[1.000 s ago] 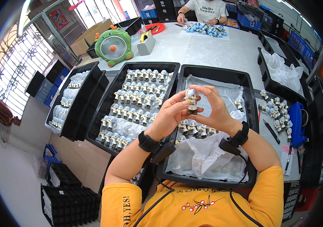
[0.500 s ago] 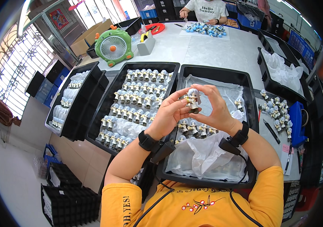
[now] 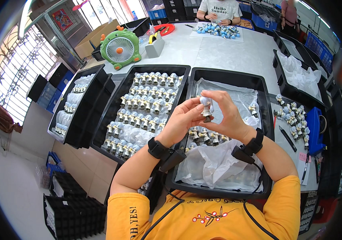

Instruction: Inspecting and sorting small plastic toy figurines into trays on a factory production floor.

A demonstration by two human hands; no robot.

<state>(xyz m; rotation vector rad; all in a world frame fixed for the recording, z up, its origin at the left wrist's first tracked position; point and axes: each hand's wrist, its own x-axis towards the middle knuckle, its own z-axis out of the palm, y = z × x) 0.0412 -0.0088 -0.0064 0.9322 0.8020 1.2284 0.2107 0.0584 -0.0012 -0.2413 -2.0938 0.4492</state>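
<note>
The left hand [image 3: 182, 121] is pinching a pale-haired figurine [image 3: 206, 108] upright at its fingertips, and the right hand [image 3: 231, 116] is curving round, index finger by the head, thumb near the feet (whether it's gripping too, I cannot tell). Beyond, a pale table [image 3: 227, 56] is stretching toward a co-worker [image 3: 220, 13], with a green fan [image 3: 119, 50] standing on the left. Below the hands, a black tray [image 3: 229, 72] is holding more figurines and crumpled white paper [image 3: 215, 164]; the neighbouring tray [image 3: 159, 69] is carrying rows of them.

White glare at barred window [image 3: 19, 76], black fisheye edges.
</note>
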